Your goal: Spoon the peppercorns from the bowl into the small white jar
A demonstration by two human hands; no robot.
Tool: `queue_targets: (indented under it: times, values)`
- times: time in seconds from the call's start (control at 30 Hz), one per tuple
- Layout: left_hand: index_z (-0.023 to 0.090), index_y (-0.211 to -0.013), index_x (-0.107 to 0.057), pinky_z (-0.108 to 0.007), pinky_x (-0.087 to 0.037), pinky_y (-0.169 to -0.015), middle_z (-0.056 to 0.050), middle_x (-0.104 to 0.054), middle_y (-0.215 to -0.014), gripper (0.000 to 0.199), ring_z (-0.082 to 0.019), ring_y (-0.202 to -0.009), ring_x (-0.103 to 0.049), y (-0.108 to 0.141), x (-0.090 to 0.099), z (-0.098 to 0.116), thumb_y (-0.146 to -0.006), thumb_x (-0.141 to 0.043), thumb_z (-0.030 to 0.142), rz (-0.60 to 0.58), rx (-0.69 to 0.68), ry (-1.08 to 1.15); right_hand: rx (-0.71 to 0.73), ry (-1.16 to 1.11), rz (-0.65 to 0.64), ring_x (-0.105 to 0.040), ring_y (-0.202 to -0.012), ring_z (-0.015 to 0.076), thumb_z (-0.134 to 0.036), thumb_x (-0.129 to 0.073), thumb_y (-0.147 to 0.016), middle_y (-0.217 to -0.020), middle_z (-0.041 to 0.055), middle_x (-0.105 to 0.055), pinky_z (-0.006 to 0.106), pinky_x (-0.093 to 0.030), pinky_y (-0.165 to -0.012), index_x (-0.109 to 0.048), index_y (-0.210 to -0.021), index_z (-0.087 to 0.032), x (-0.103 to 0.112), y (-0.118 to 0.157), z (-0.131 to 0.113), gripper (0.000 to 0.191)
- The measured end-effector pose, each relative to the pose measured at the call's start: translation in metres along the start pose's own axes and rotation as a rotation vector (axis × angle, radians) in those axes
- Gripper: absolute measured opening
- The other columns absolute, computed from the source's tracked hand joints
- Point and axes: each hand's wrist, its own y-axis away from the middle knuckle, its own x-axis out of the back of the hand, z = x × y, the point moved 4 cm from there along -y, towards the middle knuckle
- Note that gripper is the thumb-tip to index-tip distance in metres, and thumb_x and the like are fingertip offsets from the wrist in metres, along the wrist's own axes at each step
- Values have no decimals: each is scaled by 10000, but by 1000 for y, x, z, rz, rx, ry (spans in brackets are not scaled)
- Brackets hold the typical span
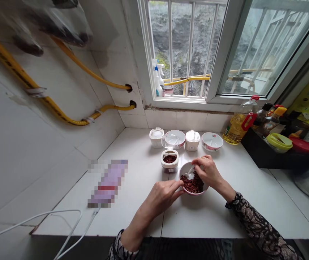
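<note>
A white bowl [181, 169] with a pink foot stands near the counter's front, partly filled with dark red, dried peppercorn-like bits [193, 184]. My left hand [161, 196] pinches its left rim between thumb and fingers. From the right, my right hand [205, 169] reaches over the bowl, closed on the handle of a small white spoon [189, 174] whose head sits among the bits. Just behind and left of the bowl, a white seasoning jar [170, 166] has its lid raised and holds similar dark red bits.
Behind stand two lidded white jars [192, 141] and two floral bowls [212, 141]. An oil bottle [235, 126] and a black box [254, 150] of condiments are at the right. A blurred purple object [108, 184] with a white cable [89, 225] lies left. A barred window [189, 54] is ahead.
</note>
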Motion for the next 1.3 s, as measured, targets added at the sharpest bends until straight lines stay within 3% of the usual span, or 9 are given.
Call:
queue_targets:
  times: [0.3,0.7,0.9,1.03,1.2,1.3]
  values:
    - [159,-998,-612,-237,-418,-479,-1,-651,-679,334,-140,-559,-629,2,-2,-2,-1073,-370,377,-16,16,18,-140,-94,71,-666,-690,202,-177,-510,-822,-636,0,-737,375,-465,-839,-711,-770,-235,14,-4,11,215]
    - [162,-1023,-611,-232,-430,-494,-3,-663,-702,263,-141,-581,-640,3,-3,-2,-1060,-423,342,-37,28,31,-187,-131,46,-669,-662,193,-169,-510,-813,-640,-2,-733,367,-472,-812,-710,-769,-226,10,-2,12,212]
    - [161,-1015,-611,-235,-421,-485,-4,-667,-698,271,-143,-577,-643,2,-3,-2,-1059,-422,350,-36,22,32,-37,14,107,-657,-704,199,-150,-519,-843,-726,23,-755,409,-420,-895,-700,-786,-221,9,-1,7,202]
    - [161,-1021,-611,-232,-425,-492,-4,-666,-698,248,-143,-583,-648,3,-4,-3,-1053,-441,339,-43,23,30,1,39,77,-658,-695,196,-128,-515,-840,-727,23,-755,410,-405,-892,-694,-800,-214,4,0,4,202]
    - [164,-1019,-612,-227,-432,-497,-4,-667,-704,218,-141,-589,-651,3,-4,-3,-1045,-462,319,-40,28,29,-98,-95,67,-685,-672,193,-153,-509,-833,-653,2,-744,392,-459,-865,-702,-783,-226,7,-1,5,212]
    - [167,-1011,-608,-223,-430,-496,0,-664,-701,205,-138,-583,-648,3,-4,-3,-1042,-469,314,-39,29,34,-205,-250,49,-700,-641,188,-168,-509,-800,-663,5,-745,343,-509,-755,-705,-762,-222,10,-3,8,208]
